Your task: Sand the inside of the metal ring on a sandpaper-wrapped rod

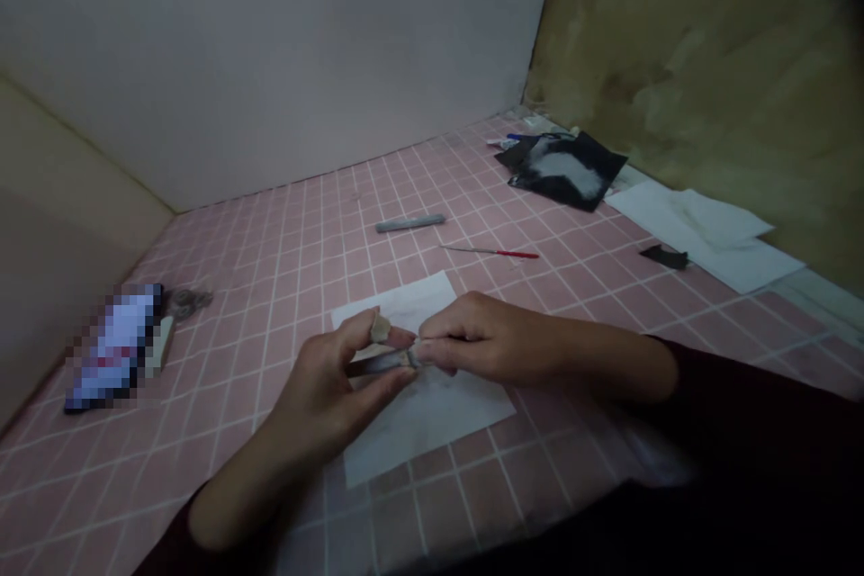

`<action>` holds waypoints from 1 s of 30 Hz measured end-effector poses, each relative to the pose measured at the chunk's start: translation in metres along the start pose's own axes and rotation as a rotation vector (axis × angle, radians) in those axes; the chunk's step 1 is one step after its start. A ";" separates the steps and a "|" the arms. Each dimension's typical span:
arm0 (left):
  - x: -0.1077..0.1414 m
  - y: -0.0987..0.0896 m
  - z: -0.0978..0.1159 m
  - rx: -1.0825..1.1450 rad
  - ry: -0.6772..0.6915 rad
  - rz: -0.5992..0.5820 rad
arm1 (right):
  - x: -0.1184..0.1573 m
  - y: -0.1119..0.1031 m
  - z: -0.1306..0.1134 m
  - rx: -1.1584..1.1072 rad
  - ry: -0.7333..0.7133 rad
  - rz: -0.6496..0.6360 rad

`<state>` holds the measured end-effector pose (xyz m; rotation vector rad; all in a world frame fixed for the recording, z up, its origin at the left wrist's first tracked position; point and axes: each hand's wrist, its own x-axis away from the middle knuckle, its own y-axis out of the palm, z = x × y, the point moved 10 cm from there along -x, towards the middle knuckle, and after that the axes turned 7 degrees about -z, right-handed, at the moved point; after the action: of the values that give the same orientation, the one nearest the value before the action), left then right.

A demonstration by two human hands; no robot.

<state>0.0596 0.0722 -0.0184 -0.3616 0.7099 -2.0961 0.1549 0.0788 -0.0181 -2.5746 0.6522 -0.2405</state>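
Observation:
Over a white sheet of paper [432, 432], my left hand [322, 382] grips a slim greyish stick [379, 364] between thumb and fingers. A pale tape-like wrap [380, 328] circles one of its fingers. My right hand [482, 337] is closed in a pinch at the stick's right end, touching the left fingertips; what lies inside this pinch is hidden. Farther back on the tiles is a grey rod-shaped piece [410, 223]. Nearer my right hand lies a thin tool with a red handle [517, 255], its narrow metal end pointing left.
The surface is pink tile [283, 261] with walls behind. A dark sheet dusted with white powder [571, 173] lies at back right, beside white papers [715, 229] and a dark scrap [665, 256]. On the left are a phone-like object [118, 342], a white block [159, 346] and a greyish coil [189, 300].

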 end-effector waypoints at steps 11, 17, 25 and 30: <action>0.002 -0.001 0.001 -0.035 0.022 0.006 | 0.000 -0.001 -0.004 0.007 -0.028 -0.035; 0.002 -0.007 0.000 -0.022 0.014 0.064 | 0.002 -0.007 -0.003 0.031 -0.024 0.008; 0.004 -0.010 -0.001 -0.035 0.017 0.096 | 0.001 -0.006 -0.003 0.025 -0.032 -0.005; 0.000 0.001 0.001 -0.028 0.005 -0.007 | -0.001 0.001 -0.004 0.004 -0.025 -0.036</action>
<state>0.0607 0.0710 -0.0182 -0.3751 0.7424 -2.0956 0.1520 0.0769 -0.0151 -2.5830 0.5962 -0.2204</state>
